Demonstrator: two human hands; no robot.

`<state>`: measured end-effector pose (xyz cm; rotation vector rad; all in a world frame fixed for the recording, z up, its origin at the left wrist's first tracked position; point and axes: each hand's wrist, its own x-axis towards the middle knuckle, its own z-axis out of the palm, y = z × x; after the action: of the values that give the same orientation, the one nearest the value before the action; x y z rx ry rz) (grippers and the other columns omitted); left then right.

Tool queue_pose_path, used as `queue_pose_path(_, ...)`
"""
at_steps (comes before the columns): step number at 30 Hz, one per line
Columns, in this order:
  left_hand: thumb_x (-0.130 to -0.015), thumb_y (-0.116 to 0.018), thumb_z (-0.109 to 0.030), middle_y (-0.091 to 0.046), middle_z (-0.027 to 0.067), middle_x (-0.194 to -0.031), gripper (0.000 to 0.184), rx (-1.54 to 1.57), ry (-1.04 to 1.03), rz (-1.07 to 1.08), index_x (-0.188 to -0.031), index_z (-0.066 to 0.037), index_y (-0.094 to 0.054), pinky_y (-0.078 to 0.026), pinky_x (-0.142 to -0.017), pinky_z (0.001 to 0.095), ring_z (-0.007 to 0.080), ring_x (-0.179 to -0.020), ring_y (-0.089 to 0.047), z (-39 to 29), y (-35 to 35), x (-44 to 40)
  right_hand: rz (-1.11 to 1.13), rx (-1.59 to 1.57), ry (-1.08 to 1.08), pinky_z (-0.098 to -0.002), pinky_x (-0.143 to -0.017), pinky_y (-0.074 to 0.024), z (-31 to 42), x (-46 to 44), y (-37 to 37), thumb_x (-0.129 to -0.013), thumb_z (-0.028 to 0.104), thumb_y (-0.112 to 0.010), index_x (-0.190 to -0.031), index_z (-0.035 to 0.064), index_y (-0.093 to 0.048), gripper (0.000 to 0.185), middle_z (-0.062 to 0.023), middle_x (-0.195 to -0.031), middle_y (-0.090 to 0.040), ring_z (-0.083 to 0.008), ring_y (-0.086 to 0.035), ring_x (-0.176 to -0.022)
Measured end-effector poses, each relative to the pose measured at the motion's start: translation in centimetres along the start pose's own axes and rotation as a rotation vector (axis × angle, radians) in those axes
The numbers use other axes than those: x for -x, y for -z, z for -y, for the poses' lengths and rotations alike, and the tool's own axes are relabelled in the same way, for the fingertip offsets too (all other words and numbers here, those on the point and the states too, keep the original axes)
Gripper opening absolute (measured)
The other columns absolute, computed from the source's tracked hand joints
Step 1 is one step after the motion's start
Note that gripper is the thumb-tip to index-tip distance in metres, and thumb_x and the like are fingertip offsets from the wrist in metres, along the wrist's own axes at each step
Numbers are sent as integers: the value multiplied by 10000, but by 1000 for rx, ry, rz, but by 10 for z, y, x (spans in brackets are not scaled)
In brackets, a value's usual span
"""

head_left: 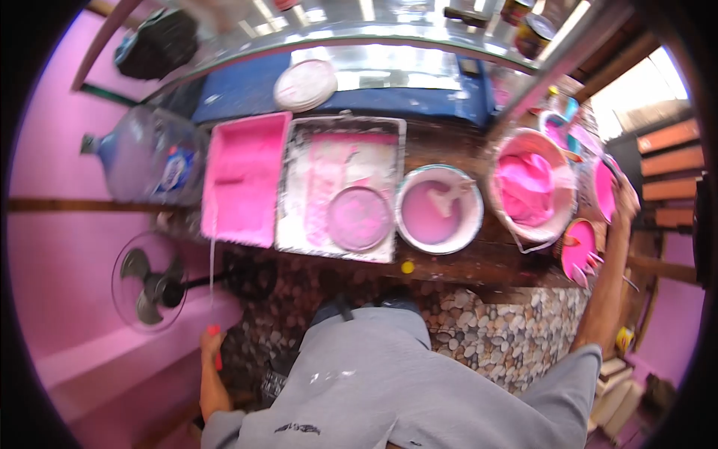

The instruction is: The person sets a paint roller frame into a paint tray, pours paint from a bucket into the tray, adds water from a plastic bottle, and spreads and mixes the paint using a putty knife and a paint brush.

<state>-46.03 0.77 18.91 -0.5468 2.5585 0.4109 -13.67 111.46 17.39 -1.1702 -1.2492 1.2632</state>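
At the left, a big clear bottle (142,153) is lying on its side, and below it a fan (153,288) is standing. The left hand (213,343) is closing around a red handle (218,358); from this handle a thin pale rod (212,262) is going up to the pink tray (258,206). Beside it a white tray (329,135), stained with pink, is holding a round pink disc (359,217). Next, a small white bucket (471,218) is containing pinkish liquid, and a larger bucket (562,200) is containing bright pink material. Further right, a pink-filled container (578,243) is sitting near the table's edge. The right hand (627,200) is reaching to a pink-filled pail (603,187), its fingers bending by the rim; whether they are gripping something, I cannot tell.
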Motion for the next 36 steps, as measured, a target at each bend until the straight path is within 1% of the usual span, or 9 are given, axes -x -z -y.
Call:
queue_pose_path(2, -727, -717, -151, -591, 19, -667, 145, 115, 0, 82, -778, -56, -620, -426, -531, 272, 107, -574, -531, -22, 6, 5, 128, -244, -214, -285, -862, -528, 1, 7, 41, -906, 139, -613, -1104, -76, -570, 296, -158, -1028, -647, -222, -646, -964)
queue_pose_path(6, -780, -741, -254, -603, 34, -695, 268, 390, -51, 195, -879, -45, -607, -467, -562, 262, 116, -576, -556, 8, 1, -41, 132, -406, -236, -261, -885, -529, 49, 120, 49, -934, 118, -563, -1133, -64, -570, 270, -172, -1115, -626, -209, -636, -998)
queue_pose_path(9, -829, -691, -369, -596, 30, -726, 349, 607, -25, 344, -947, -55, -593, -488, -595, 271, 128, -600, -574, -16, 2, -65, 401, -656, -336, -324, -949, -527, 77, 209, 35, -954, 87, -507, -1180, -73, -534, 279, -210, -1126, -611, -261, -615, -1061)
queue_pose_path(12, -869, -611, -447, -593, 26, -750, 399, 791, 80, 466, -984, -66, -587, -492, -613, 269, 144, -623, -588, -44, 6, -88, 627, -710, -403, -351, -936, -537, 83, 311, -25, -976, 112, -457, -1190, -53, -537, 282, -216, -1134, -607, -283, -607, -1077)
queue_pose_path(18, -943, -524, -363, -482, -39, -659, 282, 805, -158, 579, -1000, -98, -599, -377, -454, 191, 42, -504, -438, -76, -9, -147, 472, -414, -516, -235, -746, -548, 76, 508, -223, -936, 147, -563, -1205, -28, -514, 325, -129, -1102, -614, -177, -640, -925)
queue_pose_path(22, -955, -527, -296, -422, -70, -610, 234, 958, -211, 600, -907, -74, -586, -249, -366, 157, -1, -427, -326, -83, -1, -149, 642, -147, -325, -267, -733, -552, 78, 582, -359, -927, 145, -585, -1113, -45, -559, 267, -111, -990, -651, -179, -672, -830)
queue_pose_path(28, -944, -553, -299, -420, -67, -592, 245, 984, -181, 679, -883, -67, -598, -215, -364, 167, 1, -412, -311, -76, 18, -152, 845, 396, 462, -307, -663, -525, 36, 624, -514, -880, 118, -632, -1075, 5, -602, 228, -132, -867, -685, -186, -681, -776)
queue_pose_path(31, -945, -550, -293, -427, -67, -593, 247, 943, -158, 657, -875, -62, -603, -215, -362, 171, 2, -408, -312, -77, 30, -148, 947, 483, 730, -388, -682, -508, 17, 624, -569, -885, 151, -590, -1035, 16, -596, 202, -183, -903, -660, -331, -655, -790)
queue_pose_path(36, -946, -540, -256, -429, -68, -606, 212, 970, -124, 694, -906, -57, -599, -228, -360, 149, -8, -426, -326, -79, 43, -144, 1060, 681, 917, -443, -669, -484, -5, 623, -616, -896, 163, -561, -1035, 7, -581, 210, -205, -885, -635, -376, -622, -771)
